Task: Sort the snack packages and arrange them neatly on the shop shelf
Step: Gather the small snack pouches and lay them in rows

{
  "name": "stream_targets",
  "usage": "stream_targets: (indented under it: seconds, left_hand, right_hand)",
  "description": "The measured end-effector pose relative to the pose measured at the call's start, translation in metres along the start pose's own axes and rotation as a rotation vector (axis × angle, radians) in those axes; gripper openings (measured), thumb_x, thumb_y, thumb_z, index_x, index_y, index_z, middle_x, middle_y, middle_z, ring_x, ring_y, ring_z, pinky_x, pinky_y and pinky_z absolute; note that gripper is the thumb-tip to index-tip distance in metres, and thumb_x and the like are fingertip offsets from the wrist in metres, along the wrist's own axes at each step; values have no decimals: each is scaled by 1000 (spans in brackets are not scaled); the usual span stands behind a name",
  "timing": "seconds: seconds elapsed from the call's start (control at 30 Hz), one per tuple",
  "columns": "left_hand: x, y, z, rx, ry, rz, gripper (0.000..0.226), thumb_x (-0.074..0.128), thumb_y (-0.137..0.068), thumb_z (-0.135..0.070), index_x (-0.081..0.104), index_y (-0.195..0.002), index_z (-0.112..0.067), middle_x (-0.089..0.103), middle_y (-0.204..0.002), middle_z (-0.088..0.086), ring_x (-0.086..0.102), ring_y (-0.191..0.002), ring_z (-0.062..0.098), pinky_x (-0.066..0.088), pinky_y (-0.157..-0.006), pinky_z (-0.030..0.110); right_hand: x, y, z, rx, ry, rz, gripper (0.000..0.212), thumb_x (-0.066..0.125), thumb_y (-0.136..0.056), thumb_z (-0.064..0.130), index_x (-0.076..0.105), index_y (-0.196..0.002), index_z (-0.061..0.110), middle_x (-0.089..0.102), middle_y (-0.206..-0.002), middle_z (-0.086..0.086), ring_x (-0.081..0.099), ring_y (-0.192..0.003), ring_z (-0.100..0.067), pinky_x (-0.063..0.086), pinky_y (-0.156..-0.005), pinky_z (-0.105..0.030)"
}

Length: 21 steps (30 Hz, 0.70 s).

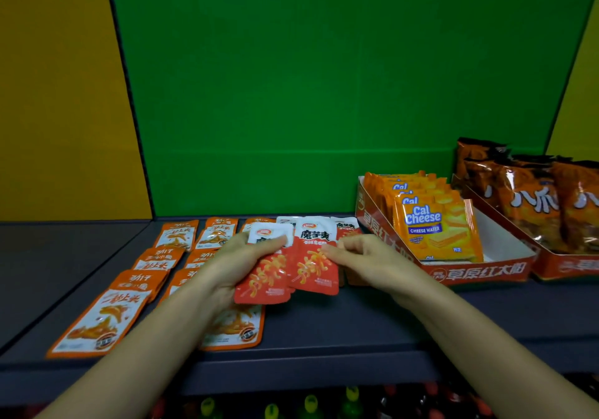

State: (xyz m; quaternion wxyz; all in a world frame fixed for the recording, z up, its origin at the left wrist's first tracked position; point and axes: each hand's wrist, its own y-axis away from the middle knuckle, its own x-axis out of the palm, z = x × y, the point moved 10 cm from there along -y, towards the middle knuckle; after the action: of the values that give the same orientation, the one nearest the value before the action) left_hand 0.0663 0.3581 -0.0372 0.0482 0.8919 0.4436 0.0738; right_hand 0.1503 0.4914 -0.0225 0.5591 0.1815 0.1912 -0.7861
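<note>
My left hand (233,263) grips a fanned stack of red-and-white konjac snack packets (265,276), thumb across the top one. My right hand (359,256) pinches the edge of the neighbouring packet (316,263). At nine o'clock, orange fish-snack packets (100,321) lie in rows on the dark shelf (356,321); at three o'clock, a Cal Cheese wafer box (437,227).

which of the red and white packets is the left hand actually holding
The leftmost red-and-white packet, its white top pinched under the left hand thumb. The neighbouring packet is touched by the right hand; others lie behind on the shelf.
</note>
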Motion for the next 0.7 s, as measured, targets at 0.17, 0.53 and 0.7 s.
stream_targets:
  seconds: [0.17, 0.53, 0.7]
  left_hand:
    - [-45, -6, -12, 30, 48, -140, 8, 62, -87, -15, 60, -90, -8, 68, -50, 6, 62, -36, 13, 51, -37, 22]
    - [-46, -5, 0, -83, -57, -102, 11, 55, -88, -15, 52, -80, -8, 59, -44, 5, 57, -33, 16, 52, -39, 23]
    - [-23, 2, 0, -64, -85, -8, 13, 61, -87, -12, 49, -90, -7, 62, -60, 7, 60, -36, 13, 52, -39, 22]
  right_hand:
    - [19, 10, -18, 1, 102, 25, 38, 58, -87, 44, 52, -65, 14, 54, -68, -20, 43, -68, -17, 33, -66, -29]
    - [41, 8, -7, 3, 465, -3, 47, 55, -88, 47, 36, -54, 20, 37, -53, 5, 36, -52, -10, 30, -54, -24]
    - [22, 17, 5, -28, 519, -158, 46, 39, -91, 58, 49, -69, 19, 53, -68, 4, 49, -67, -13, 36, -63, -29]
